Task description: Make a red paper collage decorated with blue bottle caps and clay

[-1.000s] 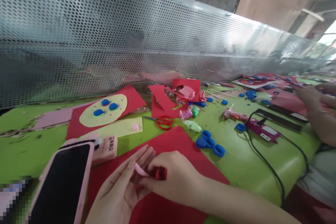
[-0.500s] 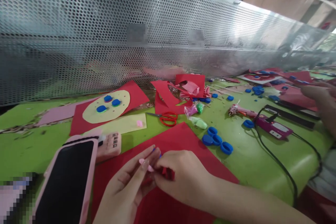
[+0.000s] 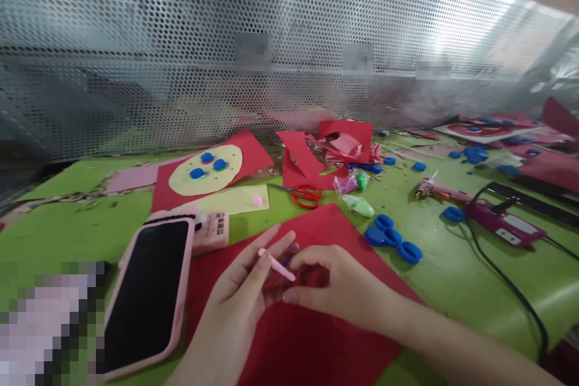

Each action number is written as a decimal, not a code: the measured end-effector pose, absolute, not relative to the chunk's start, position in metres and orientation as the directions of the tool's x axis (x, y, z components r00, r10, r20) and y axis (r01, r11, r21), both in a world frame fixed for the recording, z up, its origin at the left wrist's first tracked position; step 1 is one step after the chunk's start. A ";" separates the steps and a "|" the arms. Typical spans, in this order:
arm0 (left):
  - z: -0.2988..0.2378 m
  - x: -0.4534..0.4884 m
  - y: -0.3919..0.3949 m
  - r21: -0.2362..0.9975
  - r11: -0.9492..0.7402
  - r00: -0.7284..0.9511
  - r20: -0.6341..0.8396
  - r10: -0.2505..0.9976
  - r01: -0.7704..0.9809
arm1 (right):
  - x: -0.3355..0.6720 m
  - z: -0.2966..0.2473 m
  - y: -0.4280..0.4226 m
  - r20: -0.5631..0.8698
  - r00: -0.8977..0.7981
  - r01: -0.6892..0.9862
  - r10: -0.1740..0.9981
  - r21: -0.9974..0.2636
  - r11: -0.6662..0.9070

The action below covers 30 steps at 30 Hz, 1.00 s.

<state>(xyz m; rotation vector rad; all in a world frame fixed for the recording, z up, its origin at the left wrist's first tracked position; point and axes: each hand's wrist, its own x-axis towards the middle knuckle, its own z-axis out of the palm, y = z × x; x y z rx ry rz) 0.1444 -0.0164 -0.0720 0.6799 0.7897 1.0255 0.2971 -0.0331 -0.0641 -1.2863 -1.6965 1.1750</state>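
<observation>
Both of my hands meet over a red sheet of paper lying on the green table. My left hand has its fingers stretched upward, with a small pink stick resting against the fingertips. My right hand is curled beside it, pinching the pink stick's lower end against the left fingers. A bit of blue shows between the fingers. A phone in a pink case lies just left of my left hand.
Red scissors, three blue bottle caps, a green clay lump, a pink glue gun with black cord, and a red card with yellow oval and blue caps lie around. A perforated metal wall stands behind.
The view has shifted so everything sits further right. My left fingers have straightened and the pink stick now shows more fully between both hands. The other person's hand at the right is gone from view.
</observation>
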 end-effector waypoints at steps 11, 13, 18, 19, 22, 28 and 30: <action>-0.064 0.143 -0.019 0.863 0.341 0.308 -0.232 0.923 -0.373 | 0.298 -0.062 -0.026 -0.099 -0.327 -0.040 0.940 -0.992 -0.119; -0.059 0.144 -0.020 0.865 0.333 0.277 -0.239 0.931 -0.375 | 0.299 -0.064 -0.026 -0.141 -0.315 -0.080 0.938 -0.981 -0.175; -0.057 0.144 -0.020 0.884 0.289 0.221 -0.218 0.950 -0.368 | 0.301 -0.067 -0.027 -0.116 -0.288 -0.029 0.951 -0.991 -0.130; -0.059 0.144 -0.019 0.881 0.306 0.239 -0.230 0.943 -0.362 | 0.300 -0.067 -0.027 -0.110 -0.296 -0.009 0.949 -0.993 -0.118; -0.063 0.142 -0.018 0.875 0.324 0.263 -0.238 0.935 -0.359 | 0.296 -0.067 -0.028 -0.112 -0.364 0.049 0.925 -0.994 -0.101; -0.058 0.141 -0.014 0.834 0.275 0.192 -0.206 0.960 -0.479 | 0.326 -0.045 -0.029 0.203 -0.182 0.592 0.962 -0.759 0.272; -0.058 0.140 -0.011 0.823 0.261 0.182 -0.194 0.964 -0.505 | 0.362 -0.034 -0.017 0.553 0.000 0.917 0.833 -0.333 0.221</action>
